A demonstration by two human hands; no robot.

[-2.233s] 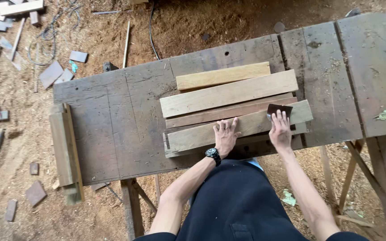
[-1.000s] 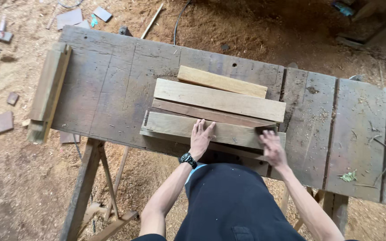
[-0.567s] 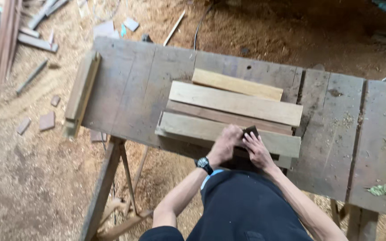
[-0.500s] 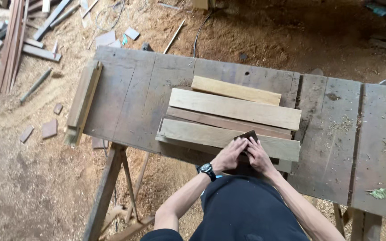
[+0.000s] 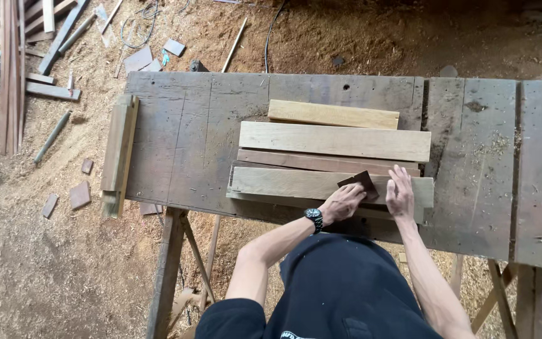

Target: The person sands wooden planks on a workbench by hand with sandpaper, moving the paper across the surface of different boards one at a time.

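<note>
Pinching a small dark sanding pad (image 5: 359, 184) with left hand (image 5: 341, 203) curled shut on it, right hand (image 5: 400, 193) open and flat beside, atop nearest plank (image 5: 283, 183) by counter (image 5: 177, 144) near edge; likely light, thin, flexible, best gripped by edges.

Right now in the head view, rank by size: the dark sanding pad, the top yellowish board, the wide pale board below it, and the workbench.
1. Workbench
2. Wide pale board
3. Yellowish board
4. Dark sanding pad, partly under the left hand

No packages, labels, signs or screens seem visible.
</note>
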